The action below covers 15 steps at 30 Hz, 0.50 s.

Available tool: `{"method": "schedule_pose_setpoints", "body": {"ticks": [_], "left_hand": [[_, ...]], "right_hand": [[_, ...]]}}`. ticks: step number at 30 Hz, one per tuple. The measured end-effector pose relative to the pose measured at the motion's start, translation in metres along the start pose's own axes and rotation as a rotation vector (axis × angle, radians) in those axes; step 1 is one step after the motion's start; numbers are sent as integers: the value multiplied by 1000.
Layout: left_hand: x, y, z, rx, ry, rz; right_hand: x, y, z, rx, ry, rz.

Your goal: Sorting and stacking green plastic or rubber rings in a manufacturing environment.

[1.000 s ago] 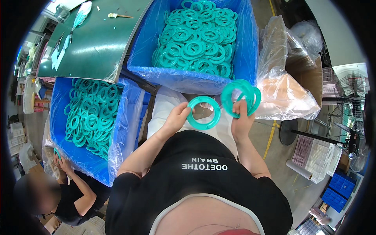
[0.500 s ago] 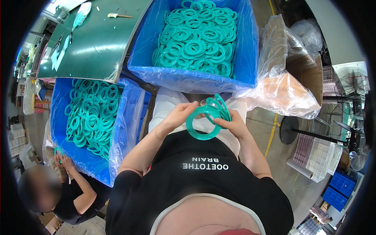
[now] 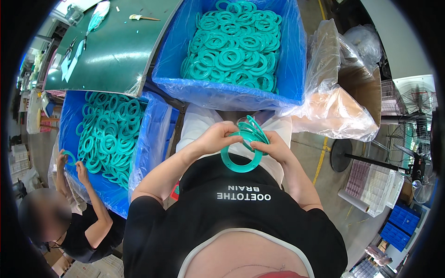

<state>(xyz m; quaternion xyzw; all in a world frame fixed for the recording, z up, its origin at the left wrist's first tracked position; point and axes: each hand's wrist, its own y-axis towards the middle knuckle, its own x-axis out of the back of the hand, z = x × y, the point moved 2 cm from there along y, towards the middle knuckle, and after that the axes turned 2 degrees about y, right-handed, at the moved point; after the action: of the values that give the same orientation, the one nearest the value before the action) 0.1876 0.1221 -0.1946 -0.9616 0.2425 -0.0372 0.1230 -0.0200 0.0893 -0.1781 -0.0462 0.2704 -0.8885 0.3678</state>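
Over my lap I hold several flat teal plastic rings. My right hand [image 3: 272,147] grips a small fanned bunch of rings [image 3: 256,128], thumb on the near side and fingers hidden behind. One ring [image 3: 241,168] hangs lower and faces me, its upper edge overlapping the bunch. My left hand [image 3: 219,138] is closed with its fingertips pinching at the upper left edge of this front ring. In front of me a blue bin [image 3: 163,78] lined with clear plastic is heaped with more such rings [image 3: 232,56].
To the left stands a second lined blue bin [image 3: 70,105] of teal rings, where a co-worker [image 3: 95,227] holds one ring. A green table [image 3: 116,46] carries a brush [image 3: 144,18]. At right are a plastic-lined cardboard box [image 3: 368,95] and a fan stand [image 3: 341,155].
My left hand has moved down onto the front ring, which sits slightly lower and more tilted. The co-worker's hands have spread apart and lifted a ring beside the left bin.
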Motion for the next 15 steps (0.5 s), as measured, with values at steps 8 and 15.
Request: {"method": "schedule_pose_setpoints", "body": {"ticks": [8,15], "left_hand": [[5,-1,-24,-366,834,-238],[36,0,-9,28,-696,-360]], "right_hand": [[5,0,3,-32,14,35],[86,-29,19,515,722,-513]]}}
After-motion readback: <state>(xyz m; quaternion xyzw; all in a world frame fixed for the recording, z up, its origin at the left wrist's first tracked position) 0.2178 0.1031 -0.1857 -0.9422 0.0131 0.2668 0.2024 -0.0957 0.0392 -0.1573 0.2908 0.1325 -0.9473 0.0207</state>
